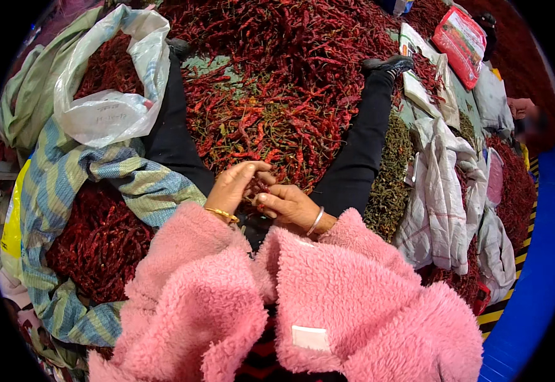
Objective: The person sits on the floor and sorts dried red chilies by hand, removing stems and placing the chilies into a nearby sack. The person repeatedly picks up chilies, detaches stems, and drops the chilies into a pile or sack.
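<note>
My left hand point(237, 186), with a gold bangle at its wrist, curls over dried red chilli peppers point(257, 185) in front of my lap. Close against it, my right hand point(291, 204) wears a silver-coloured bangle. Thumb and fingers of that hand pinch a small red chilli piece point(260, 206). The fingers partly hide what lies between the hands. Beyond them, a large heap of dried red chillies point(287, 110), many with stems, spreads between my outstretched legs.
At left stand a striped woven sack point(53, 167) and a white plastic bag point(156, 62), both holding chillies. Greenish-brown stems point(389, 176) are piled beside my right leg. White woven sacks point(435, 200) lie further right, before a blue floor strip point(545, 248) with yellow-black edging.
</note>
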A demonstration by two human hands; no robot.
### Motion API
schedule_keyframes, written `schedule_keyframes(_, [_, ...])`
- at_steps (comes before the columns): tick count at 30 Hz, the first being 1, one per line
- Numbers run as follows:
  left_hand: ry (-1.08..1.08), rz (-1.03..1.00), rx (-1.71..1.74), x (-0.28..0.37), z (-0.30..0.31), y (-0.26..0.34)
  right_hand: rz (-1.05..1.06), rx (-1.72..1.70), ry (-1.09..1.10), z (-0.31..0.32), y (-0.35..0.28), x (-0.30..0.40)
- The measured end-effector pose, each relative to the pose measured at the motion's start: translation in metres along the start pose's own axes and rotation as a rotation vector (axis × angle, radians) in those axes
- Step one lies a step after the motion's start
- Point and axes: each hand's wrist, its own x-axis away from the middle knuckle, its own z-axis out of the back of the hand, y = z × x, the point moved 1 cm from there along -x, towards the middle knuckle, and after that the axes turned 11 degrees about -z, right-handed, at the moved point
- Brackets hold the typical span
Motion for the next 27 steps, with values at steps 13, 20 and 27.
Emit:
schedule_keyframes(13, [0.31,0.283,0.649,0.003,0.057,-0.033,-0.004,1.152,1.062,0.114,0.02,-0.014])
schedule_keyframes(20, [0.034,0.093,0.326,0.012,0.052,-0.029,0.07,-0.024,0.502,0.044,-0.014,-0.007])
schedule_keyframes(27, [0.046,-0.183,-0.101,0.016,0.042,-0.033,-0.117,0.056,0.041,-0.006,0.006,-0.03])
